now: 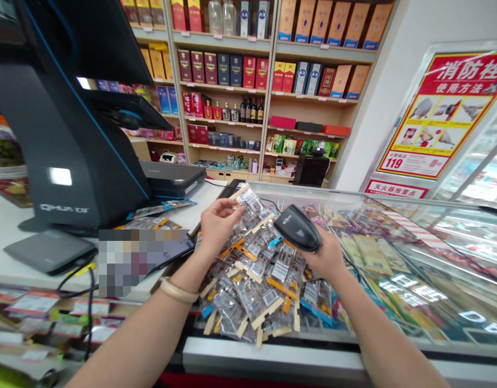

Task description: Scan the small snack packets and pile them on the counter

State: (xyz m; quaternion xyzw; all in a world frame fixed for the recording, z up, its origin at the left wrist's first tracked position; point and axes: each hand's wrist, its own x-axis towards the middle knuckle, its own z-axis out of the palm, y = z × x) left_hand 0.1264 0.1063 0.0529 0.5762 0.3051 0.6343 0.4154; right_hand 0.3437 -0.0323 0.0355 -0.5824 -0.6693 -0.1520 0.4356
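Observation:
My left hand [216,222] is closed on a small clear snack packet [250,203], lifted above a heap of several similar packets [254,285] with orange, tan and blue header strips on the glass counter [434,269]. My right hand [327,257] grips a black handheld barcode scanner [298,228], its head close to the held packet. A beaded bracelet [177,290] circles my left wrist.
A black point-of-sale terminal [70,134] stands at the left with a customer display base [50,250] and cables. More packets [163,207] lie near it. Shelves of boxed bottles [240,70] fill the back wall. A red fire-hydrant poster [442,113] hangs at the right.

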